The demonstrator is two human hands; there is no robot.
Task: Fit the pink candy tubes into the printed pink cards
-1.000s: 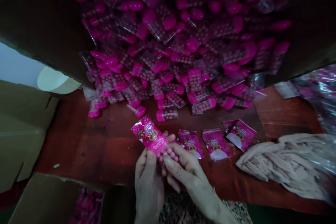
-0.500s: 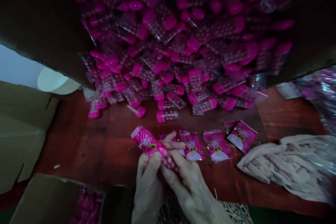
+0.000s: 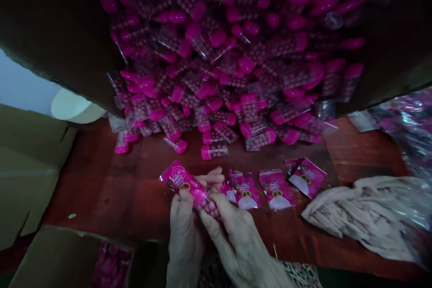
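A pink printed sachet (image 3: 178, 175) slants up to the left, its lower end around or against a clear tube of pink balls (image 3: 210, 209). My left hand (image 3: 186, 222) pinches the sachet from below, thumb on its front. The tube's lower end is gripped between the thumb and fingers of my right hand (image 3: 232, 229), with other fingertips reaching behind the sachet. How far the tube sits inside the sachet cannot be made out. Just right of my hands, flat pink sachets (image 3: 247, 190) lie in small overlapping stacks, including another stack (image 3: 276, 190) farther right.
A large heap of pink-capped tubes (image 3: 216, 99) spills from a dark box onto the reddish table (image 3: 135, 189). At right lie a crumpled pale cloth (image 3: 364, 216) and clear plastic wrap (image 3: 415, 126). A carton (image 3: 67, 256) below left holds pink packets (image 3: 111, 265).
Both hands have shifted slightly left with the sachet and tube. The sachet's upper end now looks wider and flatter, and my left thumb sits a little higher.
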